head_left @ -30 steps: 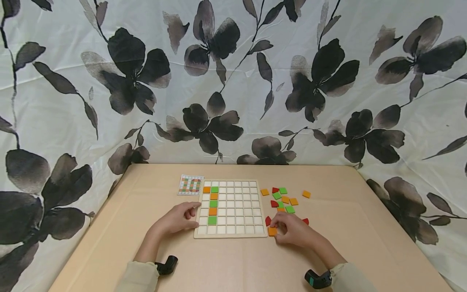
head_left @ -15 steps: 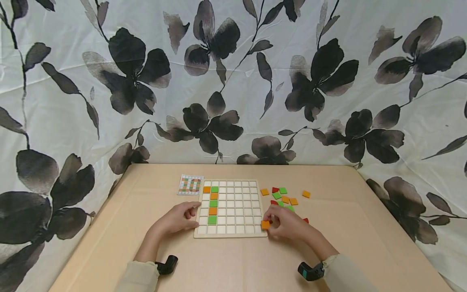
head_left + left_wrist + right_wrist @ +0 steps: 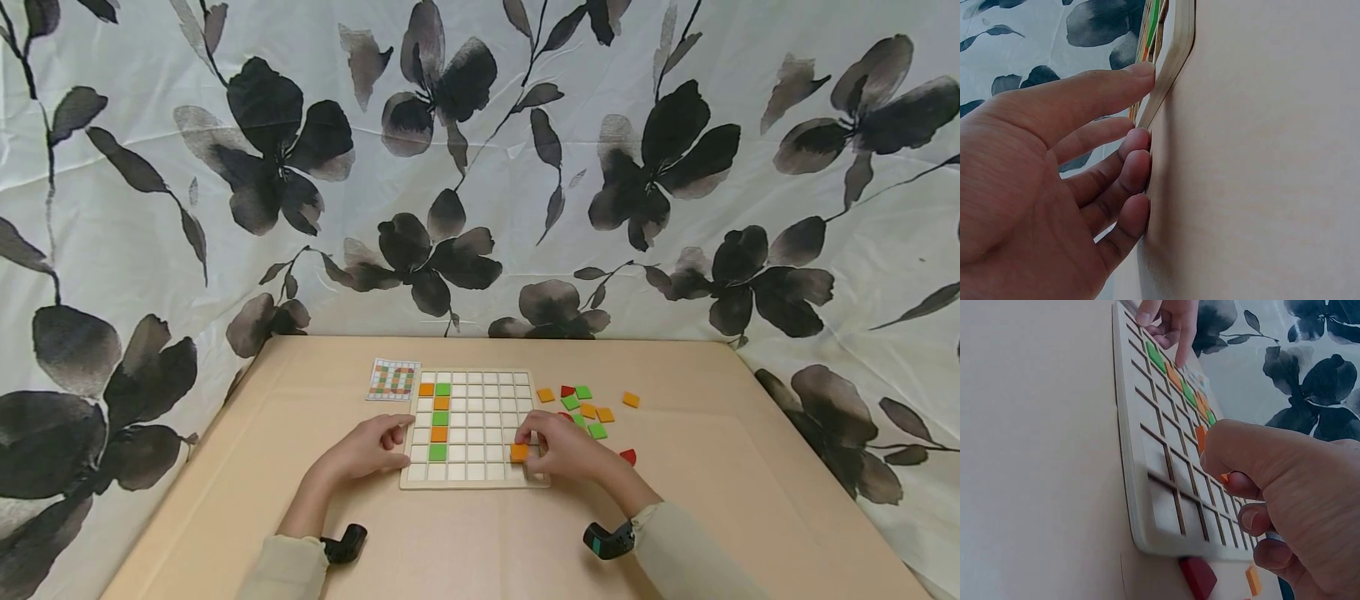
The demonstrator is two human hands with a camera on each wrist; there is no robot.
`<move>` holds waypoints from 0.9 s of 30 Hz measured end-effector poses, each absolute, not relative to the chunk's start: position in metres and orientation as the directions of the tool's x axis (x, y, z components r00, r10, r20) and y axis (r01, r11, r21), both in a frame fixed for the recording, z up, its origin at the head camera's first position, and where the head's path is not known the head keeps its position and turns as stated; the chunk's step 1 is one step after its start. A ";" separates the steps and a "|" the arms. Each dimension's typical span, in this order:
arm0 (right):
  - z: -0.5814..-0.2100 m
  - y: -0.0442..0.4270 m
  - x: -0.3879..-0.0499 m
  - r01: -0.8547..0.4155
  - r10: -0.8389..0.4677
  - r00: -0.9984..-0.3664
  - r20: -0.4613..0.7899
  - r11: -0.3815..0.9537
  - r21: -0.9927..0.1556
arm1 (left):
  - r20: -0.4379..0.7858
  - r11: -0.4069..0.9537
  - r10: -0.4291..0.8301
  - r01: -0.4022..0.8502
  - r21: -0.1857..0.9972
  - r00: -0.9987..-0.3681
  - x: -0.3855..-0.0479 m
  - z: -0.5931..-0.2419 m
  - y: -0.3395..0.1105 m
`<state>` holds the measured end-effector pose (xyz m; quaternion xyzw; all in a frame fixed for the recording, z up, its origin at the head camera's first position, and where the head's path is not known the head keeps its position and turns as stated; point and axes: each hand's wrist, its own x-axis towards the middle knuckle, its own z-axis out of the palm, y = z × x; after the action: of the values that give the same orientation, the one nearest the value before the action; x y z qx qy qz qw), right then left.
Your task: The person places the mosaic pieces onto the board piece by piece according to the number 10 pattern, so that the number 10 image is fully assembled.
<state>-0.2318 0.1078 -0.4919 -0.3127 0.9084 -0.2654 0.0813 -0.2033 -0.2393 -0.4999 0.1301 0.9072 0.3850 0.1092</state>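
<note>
My right hand (image 3: 566, 446) pinches an orange square tile (image 3: 519, 453) between thumb and fingers, over the right side of the white gridded board (image 3: 474, 472). In the right wrist view the orange tile (image 3: 1201, 439) is partly hidden by the thumb. My left hand (image 3: 367, 446) touches the board's left edge. The left wrist view shows its thumb (image 3: 1138, 70) against the board's wooden rim (image 3: 1175, 56), the other fingers loosely bent near the table. Green and orange tiles (image 3: 437, 452) fill cells in the two leftmost columns.
A small card with a coloured grid pattern (image 3: 392, 380) lies at the board's upper left. Loose orange, green and red tiles (image 3: 597, 431) lie right of the board. A red piece (image 3: 1197, 578) sits just off its right edge. A floral cloth hangs behind the table.
My right hand has picked up the orange tile from the table right of the board and carried it left over the board. The left hand stays at the board's edge.
</note>
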 end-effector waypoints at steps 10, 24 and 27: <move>-0.488 0.074 -0.234 -0.536 -0.647 -0.763 0.005 0.628 -0.564 | -0.104 0.675 0.311 0.142 0.724 -0.945 -0.202 -0.498 -0.240; -0.492 0.034 -0.237 -0.545 -0.657 -0.754 0.003 0.623 -0.561 | -0.111 0.673 0.318 0.141 0.726 -0.942 -0.204 -0.497 -0.240; -0.492 0.025 -0.236 -0.544 -0.657 -0.754 0.002 0.624 -0.561 | -0.113 0.674 0.308 0.133 0.726 -0.944 -0.205 -0.498 -0.240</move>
<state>-0.2363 0.0253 -0.4917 -0.3354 0.8953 -0.2751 0.1018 -0.2047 -0.2402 -0.4979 0.1216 0.9079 0.3847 0.1139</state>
